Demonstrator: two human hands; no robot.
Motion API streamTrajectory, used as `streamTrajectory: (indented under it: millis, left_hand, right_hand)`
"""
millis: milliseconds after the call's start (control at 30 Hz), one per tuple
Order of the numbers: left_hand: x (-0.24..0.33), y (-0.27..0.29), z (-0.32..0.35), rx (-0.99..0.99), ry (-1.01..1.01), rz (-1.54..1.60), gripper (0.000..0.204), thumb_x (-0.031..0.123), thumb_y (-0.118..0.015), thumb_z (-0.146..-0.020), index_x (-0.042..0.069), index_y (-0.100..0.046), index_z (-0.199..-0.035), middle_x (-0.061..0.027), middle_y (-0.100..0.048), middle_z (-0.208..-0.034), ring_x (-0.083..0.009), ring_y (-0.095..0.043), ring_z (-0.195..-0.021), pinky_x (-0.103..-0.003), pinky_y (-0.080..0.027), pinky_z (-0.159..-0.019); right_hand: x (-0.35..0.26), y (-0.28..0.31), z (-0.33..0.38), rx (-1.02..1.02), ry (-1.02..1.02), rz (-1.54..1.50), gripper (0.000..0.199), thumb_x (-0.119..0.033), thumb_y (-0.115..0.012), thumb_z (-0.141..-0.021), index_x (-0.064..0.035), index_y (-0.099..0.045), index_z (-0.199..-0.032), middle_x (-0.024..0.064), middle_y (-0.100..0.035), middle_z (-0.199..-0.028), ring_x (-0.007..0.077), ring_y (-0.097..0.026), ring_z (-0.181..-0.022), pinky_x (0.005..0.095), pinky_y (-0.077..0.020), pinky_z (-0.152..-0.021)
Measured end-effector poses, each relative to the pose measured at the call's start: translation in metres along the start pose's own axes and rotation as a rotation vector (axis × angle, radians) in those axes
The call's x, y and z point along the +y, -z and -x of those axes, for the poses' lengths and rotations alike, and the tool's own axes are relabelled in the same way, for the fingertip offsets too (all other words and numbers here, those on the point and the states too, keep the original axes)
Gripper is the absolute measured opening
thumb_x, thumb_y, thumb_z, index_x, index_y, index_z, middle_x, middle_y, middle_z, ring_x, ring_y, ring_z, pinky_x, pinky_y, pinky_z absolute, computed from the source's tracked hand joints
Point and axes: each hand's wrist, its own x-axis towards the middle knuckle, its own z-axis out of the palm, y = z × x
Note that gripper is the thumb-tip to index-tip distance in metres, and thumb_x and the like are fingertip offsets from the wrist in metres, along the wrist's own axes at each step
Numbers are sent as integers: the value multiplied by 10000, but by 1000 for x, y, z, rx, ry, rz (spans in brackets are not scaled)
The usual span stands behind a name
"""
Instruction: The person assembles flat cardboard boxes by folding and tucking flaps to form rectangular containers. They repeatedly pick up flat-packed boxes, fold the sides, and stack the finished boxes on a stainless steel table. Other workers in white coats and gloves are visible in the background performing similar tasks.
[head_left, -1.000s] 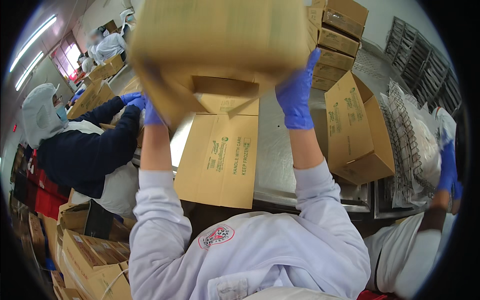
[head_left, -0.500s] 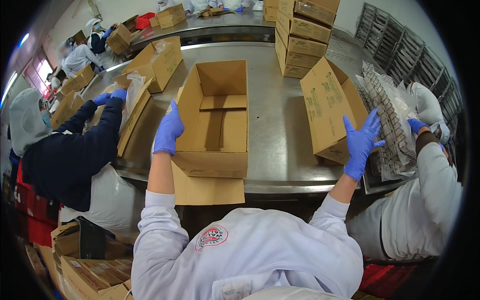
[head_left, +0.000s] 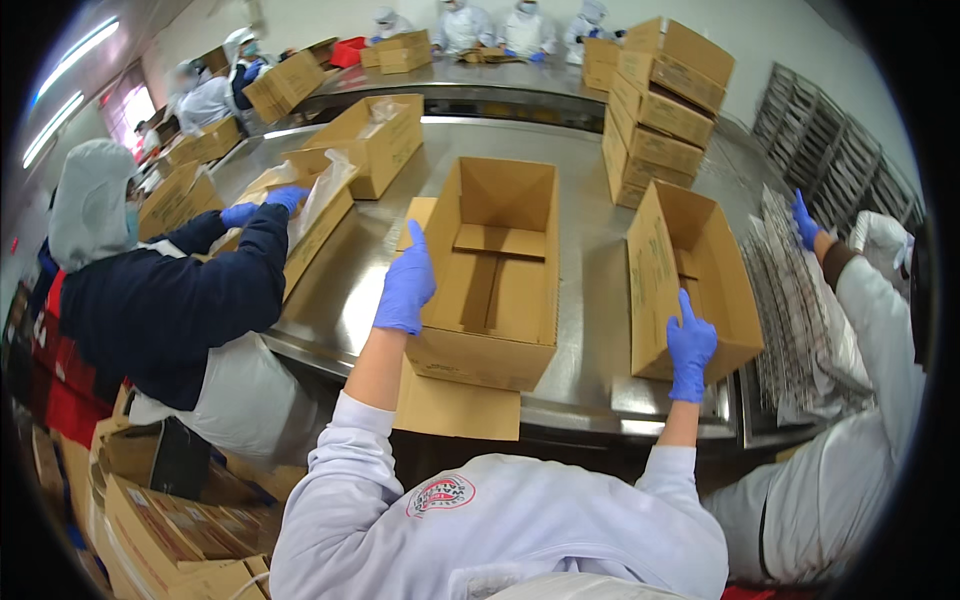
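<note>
An open, unlidded cardboard box (head_left: 480, 360) stands upright in front of me on the steel table, its inside bare, a flap hanging over the table's front edge. My left hand (head_left: 405, 288), in a blue glove, is closed at this box's left wall, one digit pointing up; its other fingers are partly hidden. To the right, a second open cardboard box (head_left: 652, 290) with green print stands on the table. My gloved right hand (head_left: 690, 348) grips its near end, index finger stretched along the wall and the rest curled.
Stacked cardboard boxes (head_left: 655, 120) rise at the back right. Wire racks (head_left: 800, 300) with plastic sheets stand right, beside a co-worker's gloved hand (head_left: 805, 222). On the left a co-worker in a dark sleeve (head_left: 180, 310) handles a plastic-lined box (head_left: 318, 235). More boxes lie below left.
The view has shifted, so the scene sits lower and further right. My right hand has gone from spread fingers to a grip on the right box, which now leans less.
</note>
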Motion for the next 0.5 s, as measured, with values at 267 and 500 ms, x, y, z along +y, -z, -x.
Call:
streamTrajectory:
  millis: [267, 500]
  left_hand:
    - [1, -5, 5, 38, 24, 45, 851, 124, -581, -774, -14, 6, -1375, -209, -590, -982, -345, -602, -838, -412, -479, -717]
    - [13, 13, 10, -71, 118, 124, 907, 281, -624, -781, 29, 1, -1388, -227, -533, -1133, -352, -555, -988, -405, -449, -824]
  right_hand:
    - [-7, -1, -6, -13, -42, -44, 556, -246, -643, -660, -285, -534, -1203, 97, -521, -536, 253, -519, -497, 384, -406, -541]
    - [-13, 0, -9, 217, 59, -152, 535, -147, -652, -598, -208, -608, -1127, 59, -446, -566, 225, -457, -552, 364, -379, -588]
